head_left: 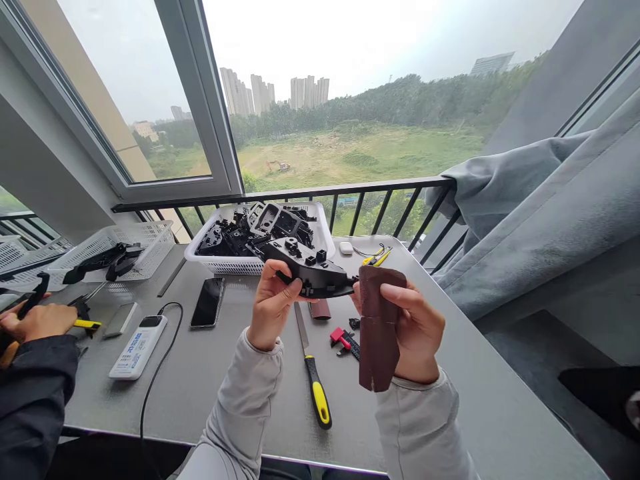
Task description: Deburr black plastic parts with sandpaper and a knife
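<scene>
A grey desk (200,407) stands against a balcony railing (320,190). It carries a white plastic basket (225,265) heaped with black plastic parts (235,237), a smartphone (207,302) and a power bank (137,347). At far left, a co-worker's hand (37,321) holds a yellow-handled tool (87,325). The work in hand is abrading: both grey-sleeved forearms are raised above the desk, bringing the hands together in front of the basket. The left hand (273,303) is clamped around a curved black plastic housing (305,267), held in the air. The right hand (415,327) pinches folded sandpaper (379,327) between thumb and fingers, its edge against the housing's tip. A yellow-handled file (315,390) lies below.
</scene>
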The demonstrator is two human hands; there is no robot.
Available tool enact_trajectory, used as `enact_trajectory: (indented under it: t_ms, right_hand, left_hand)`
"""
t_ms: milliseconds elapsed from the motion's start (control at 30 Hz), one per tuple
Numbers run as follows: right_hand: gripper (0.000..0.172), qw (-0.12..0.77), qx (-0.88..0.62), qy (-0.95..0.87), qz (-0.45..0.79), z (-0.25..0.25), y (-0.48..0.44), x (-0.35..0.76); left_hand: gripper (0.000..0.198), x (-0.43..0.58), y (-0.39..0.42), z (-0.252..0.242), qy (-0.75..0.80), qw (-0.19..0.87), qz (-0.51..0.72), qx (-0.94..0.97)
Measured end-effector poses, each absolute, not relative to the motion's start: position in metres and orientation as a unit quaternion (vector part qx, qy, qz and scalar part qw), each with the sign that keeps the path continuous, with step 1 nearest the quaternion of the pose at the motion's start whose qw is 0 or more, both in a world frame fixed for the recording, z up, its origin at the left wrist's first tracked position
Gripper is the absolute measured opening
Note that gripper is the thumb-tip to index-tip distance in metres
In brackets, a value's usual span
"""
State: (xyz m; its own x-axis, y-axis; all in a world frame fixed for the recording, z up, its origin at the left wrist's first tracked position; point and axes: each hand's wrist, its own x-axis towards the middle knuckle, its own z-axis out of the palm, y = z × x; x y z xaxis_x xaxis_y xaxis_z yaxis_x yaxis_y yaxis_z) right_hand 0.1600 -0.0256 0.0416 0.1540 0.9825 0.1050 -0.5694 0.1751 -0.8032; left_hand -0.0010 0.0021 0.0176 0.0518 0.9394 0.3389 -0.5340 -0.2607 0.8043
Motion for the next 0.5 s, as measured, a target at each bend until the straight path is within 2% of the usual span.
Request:
enact_trajectory:
  t_ms: [100, 267, 500]
  right_hand:
    - [0.003, 0.694, -0.304, -0.334, 0.561, 0.040, -0.026, 0.156]
    - [0.010, 0.678, -0.305, -0.370, 0.557, 0.036, -0.029, 0.148]
    - [0.013, 0.652, -0.354, -0.395, 0.542, 0.035, -0.033, 0.146]
  left_hand:
    - [0.036, 0.001, 0.002, 0.018, 0.237, 0.561, 0.657, 0.445]
    - [0.052, 0.006, 0.003, 0.018, 0.250, 0.507, 0.678, 0.469]
    - [0.046, 0.013, 0.005, 0.014, 0.280, 0.471, 0.706, 0.449]
